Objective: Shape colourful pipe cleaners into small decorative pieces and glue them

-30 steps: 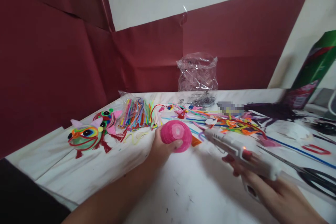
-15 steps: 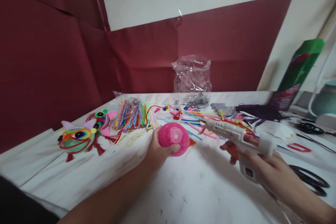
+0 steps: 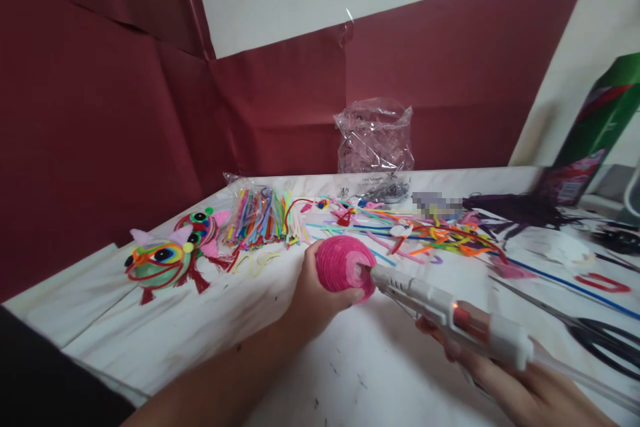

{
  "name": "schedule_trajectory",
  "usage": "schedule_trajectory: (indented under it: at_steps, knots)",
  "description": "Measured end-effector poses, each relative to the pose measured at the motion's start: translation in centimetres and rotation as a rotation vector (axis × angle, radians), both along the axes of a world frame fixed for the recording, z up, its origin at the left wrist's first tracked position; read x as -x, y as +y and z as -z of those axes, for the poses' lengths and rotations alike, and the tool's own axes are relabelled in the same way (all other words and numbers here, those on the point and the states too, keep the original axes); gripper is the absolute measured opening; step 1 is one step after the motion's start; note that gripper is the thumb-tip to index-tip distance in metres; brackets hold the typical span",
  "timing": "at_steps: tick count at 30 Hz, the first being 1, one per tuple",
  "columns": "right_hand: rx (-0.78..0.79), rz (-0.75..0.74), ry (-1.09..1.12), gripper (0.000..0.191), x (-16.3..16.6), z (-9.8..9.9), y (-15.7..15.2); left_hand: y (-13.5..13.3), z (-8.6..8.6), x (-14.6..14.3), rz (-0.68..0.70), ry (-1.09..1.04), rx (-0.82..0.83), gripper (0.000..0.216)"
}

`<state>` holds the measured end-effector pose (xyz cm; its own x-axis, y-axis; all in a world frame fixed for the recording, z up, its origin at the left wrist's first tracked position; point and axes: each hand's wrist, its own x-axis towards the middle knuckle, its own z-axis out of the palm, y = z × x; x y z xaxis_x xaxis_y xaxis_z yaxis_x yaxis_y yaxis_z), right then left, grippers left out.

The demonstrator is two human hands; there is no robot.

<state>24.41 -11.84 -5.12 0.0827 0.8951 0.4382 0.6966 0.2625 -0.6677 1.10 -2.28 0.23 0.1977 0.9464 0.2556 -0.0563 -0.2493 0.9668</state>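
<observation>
One pink ball (image 3: pixel 340 263) fills the left hand (image 3: pixel 316 290); the right hand (image 3: pixel 493 363) grips a glue gun (image 3: pixel 425 300) slanting up-left toward it.

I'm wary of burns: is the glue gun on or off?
On, it appears: the glue gun shows a small glowing orange light.

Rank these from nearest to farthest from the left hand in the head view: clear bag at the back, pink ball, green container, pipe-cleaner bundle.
1. Pink ball: in the left hand.
2. Pipe-cleaner bundle: beyond it, to the left.
3. Clear bag: at the back.
4. Green container: far right.
</observation>
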Motion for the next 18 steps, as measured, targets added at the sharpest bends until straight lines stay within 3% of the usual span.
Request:
schedule_trajectory:
  at_steps: [3, 10, 18]
  knots:
    - [0.012, -0.021, 0.013, 0.034, 0.6, -0.9, -0.1, 0.0, 0.0, 0.0, 0.008, -0.011, 0.007, 0.082]
    - [0.114, -0.145, 0.101, 0.024, 2.8, -4.9, -0.4, 0.1, -0.1, 0.1, 0.008, 0.0, 0.003, 0.081]
    - [0.094, -0.128, 0.188, 0.025, 3.4, -5.5, -0.7, -0.1, -0.2, 0.0, 0.014, 0.026, 0.01, 0.08]
